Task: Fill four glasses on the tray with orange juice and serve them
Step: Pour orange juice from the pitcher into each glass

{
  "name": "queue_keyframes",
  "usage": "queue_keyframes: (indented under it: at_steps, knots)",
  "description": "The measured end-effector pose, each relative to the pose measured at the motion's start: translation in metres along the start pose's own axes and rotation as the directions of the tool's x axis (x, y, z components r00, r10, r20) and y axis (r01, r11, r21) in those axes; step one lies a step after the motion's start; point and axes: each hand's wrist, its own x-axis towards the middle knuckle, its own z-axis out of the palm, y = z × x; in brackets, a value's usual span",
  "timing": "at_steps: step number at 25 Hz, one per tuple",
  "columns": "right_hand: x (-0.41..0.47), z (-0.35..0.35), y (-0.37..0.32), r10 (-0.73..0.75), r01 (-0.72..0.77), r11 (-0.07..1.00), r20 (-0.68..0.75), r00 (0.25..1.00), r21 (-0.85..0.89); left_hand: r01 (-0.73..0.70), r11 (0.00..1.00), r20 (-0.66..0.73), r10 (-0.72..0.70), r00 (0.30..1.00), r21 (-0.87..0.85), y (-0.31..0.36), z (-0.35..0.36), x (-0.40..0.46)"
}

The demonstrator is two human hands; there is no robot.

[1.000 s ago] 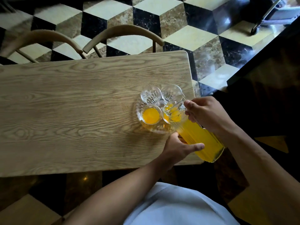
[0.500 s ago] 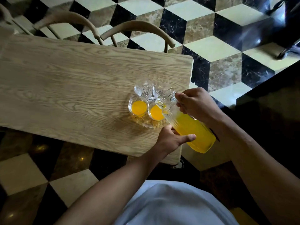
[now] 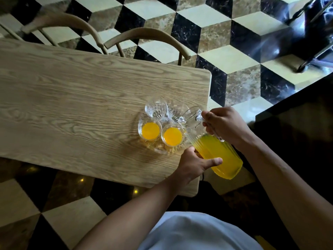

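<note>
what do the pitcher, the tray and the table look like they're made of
Pitcher: clear ribbed glass, perhaps acrylic; the juice shows through its fluted wall.
Tray: clear cut or pressed glass, with a radiating pattern that glints.
Table: pale wood or wood veneer, matte, with bold oak-like grain.

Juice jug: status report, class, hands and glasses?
Right hand grips jug handle; left hand steadies its body. Two glasses filled, two empty. Nothing blocking.
</note>
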Motion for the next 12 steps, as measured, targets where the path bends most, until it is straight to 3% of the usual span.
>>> queue_keyframes:
  at_steps: [12]
  knots:
    - [0.057,-0.018,0.006,-0.019,0.045,0.989,0.185,0.983,-0.142,0.089,0.992,-0.178,-0.103,0.979,-0.086,0.011,0.038,0.037]
